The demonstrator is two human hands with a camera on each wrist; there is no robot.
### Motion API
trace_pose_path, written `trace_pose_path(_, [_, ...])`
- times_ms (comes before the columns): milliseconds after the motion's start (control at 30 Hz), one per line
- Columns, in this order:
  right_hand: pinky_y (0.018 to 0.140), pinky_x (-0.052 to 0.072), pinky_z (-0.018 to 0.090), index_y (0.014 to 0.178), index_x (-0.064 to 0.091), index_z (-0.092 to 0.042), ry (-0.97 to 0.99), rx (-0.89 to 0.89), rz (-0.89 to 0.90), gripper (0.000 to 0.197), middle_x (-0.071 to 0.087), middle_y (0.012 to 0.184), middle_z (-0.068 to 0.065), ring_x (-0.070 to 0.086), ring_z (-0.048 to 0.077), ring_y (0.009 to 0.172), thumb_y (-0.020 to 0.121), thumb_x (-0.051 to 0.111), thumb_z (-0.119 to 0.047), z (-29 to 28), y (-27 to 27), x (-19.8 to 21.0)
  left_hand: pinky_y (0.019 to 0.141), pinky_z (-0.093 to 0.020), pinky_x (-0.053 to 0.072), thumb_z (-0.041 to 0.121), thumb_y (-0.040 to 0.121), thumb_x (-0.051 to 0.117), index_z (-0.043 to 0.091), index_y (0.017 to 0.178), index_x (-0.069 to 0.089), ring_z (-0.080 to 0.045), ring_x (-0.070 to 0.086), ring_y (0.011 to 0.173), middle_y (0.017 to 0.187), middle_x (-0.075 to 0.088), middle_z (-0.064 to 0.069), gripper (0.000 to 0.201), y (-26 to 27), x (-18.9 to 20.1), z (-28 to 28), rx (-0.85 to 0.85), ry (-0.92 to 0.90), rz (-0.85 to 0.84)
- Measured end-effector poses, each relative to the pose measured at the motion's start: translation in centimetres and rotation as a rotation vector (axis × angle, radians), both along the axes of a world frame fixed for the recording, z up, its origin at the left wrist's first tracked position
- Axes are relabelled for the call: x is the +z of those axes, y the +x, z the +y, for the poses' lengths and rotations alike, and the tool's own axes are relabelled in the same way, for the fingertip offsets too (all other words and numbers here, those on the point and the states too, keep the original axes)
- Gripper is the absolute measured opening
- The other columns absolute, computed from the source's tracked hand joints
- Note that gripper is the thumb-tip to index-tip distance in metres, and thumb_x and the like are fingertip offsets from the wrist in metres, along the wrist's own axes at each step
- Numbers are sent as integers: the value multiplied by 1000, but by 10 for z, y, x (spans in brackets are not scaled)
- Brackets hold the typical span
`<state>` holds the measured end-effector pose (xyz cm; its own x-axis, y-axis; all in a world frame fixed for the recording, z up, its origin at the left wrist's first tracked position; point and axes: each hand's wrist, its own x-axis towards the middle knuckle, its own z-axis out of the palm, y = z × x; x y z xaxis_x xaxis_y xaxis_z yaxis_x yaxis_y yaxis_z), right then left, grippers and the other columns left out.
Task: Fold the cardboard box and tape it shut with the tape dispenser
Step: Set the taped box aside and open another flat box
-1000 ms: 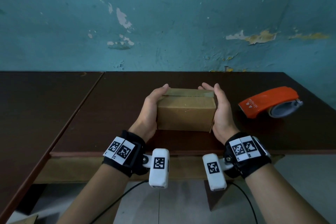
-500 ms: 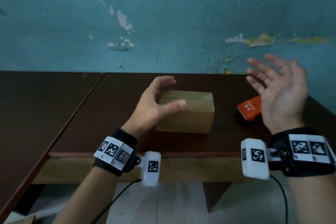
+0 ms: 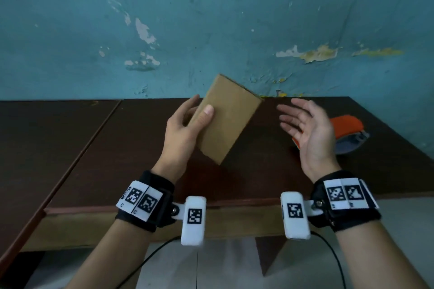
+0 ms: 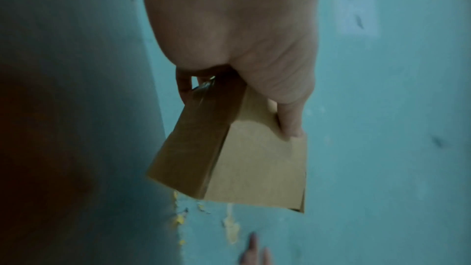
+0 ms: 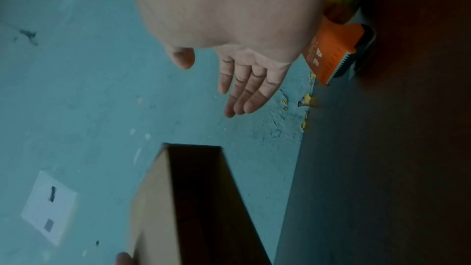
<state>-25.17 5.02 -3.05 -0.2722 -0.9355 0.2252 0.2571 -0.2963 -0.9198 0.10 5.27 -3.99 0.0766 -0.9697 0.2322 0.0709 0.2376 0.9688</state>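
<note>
The cardboard box [image 3: 225, 122] is lifted off the table [image 3: 117, 148] and tilted, its long axis running from a lower corner near the left wrist up and away to a top corner that points toward the blue wall [image 3: 211, 19]. One broad brown face is turned to the head camera. The left hand [image 3: 180, 134] grasps the box at its left side: the thumb lies flat on the broad near face, and the other fingers [image 3: 191, 103] reach round behind the left edge. In the left wrist view the thumb [image 4: 290, 120] presses on the pale broad face, the narrow side of the box [image 4: 193, 148] lies in shadow below the palm, and shiny tape shows on it near the grip. The right hand [image 3: 307, 129] is to the right of the held box, apart from it, palm turned toward it, fingers straight and spread, holding nothing. In the right wrist view the box's dark end [image 5: 201, 198] is below those fingers [image 5: 244, 94]. The orange tape dispenser [image 3: 347, 134] lies on the table beyond the right hand, partly hidden by it, well apart from the box.
</note>
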Motion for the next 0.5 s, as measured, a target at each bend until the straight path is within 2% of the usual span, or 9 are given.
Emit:
trace_pose_path(100, [88, 54, 34, 127, 60, -12, 44, 21, 65, 40, 74, 118, 12, 70, 21, 104, 103, 41, -38, 0, 7, -5, 94, -38, 54, 50, 104, 55, 17, 134, 63, -9, 69, 107, 123, 71, 2, 46, -3, -1, -4, 28, 56, 202])
trace_pose_path(167, [90, 56, 34, 131, 59, -14, 92, 69, 136, 49, 73, 122, 9, 70, 20, 111, 96, 48, -46, 2, 12, -8, 100, -42, 54, 46, 109, 47, 17, 138, 58, -13, 66, 115, 130, 68, -1, 42, -4, -1, -5, 38, 79, 305])
trace_pose_path(233, [95, 56, 36, 137, 56, -17, 148, 152, 194, 57, 70, 127, 5, 68, 17, 116, 94, 54, -55, 4, 18, -10, 94, -40, 57, 41, 109, 50, 15, 150, 45, -17, 65, 116, 132, 64, -2, 49, -6, -1, -3, 18, 116, 365])
trace_pose_path(300, [101, 54, 39, 142, 51, -20, 173, 242, 240, 69, 66, 133, 3, 66, 14, 119, 88, 60, -62, 6, 21, -11, 83, -39, 59, 32, 103, 63, 16, 153, 35, -17, 67, 109, 130, 62, -3, 60, -6, -3, -2, -21, 129, 428])
trace_pose_path(333, [103, 53, 39, 144, 48, -20, 172, 281, 272, 75, 65, 135, 2, 66, 12, 121, 84, 65, -61, 7, 23, -11, 84, -41, 61, 26, 96, 70, 16, 152, 33, -21, 67, 113, 133, 61, -8, 68, -6, -6, -3, -48, 121, 442])
trace_pose_path(400, [103, 52, 35, 148, 42, -19, 158, 335, 305, 83, 66, 134, 2, 66, 10, 121, 78, 78, -44, 6, 28, -13, 90, -46, 60, 14, 82, 77, 20, 149, 32, -30, 65, 126, 144, 58, -14, 81, -6, -11, -4, -105, 104, 405])
trace_pose_path(467, [98, 54, 30, 145, 44, -18, 118, 333, 308, 83, 68, 132, 2, 66, 11, 120, 72, 84, -25, 5, 33, -16, 92, -42, 59, 8, 74, 80, 23, 148, 30, -31, 62, 130, 145, 53, -13, 91, -4, -14, -4, -157, 128, 336])
trace_pose_path(500, [97, 54, 29, 143, 46, -19, 99, 301, 314, 84, 69, 131, 0, 66, 12, 121, 69, 86, -20, 4, 34, -18, 91, -38, 59, 8, 72, 83, 23, 149, 30, -30, 62, 130, 144, 53, -11, 94, -3, -14, -3, -183, 152, 291])
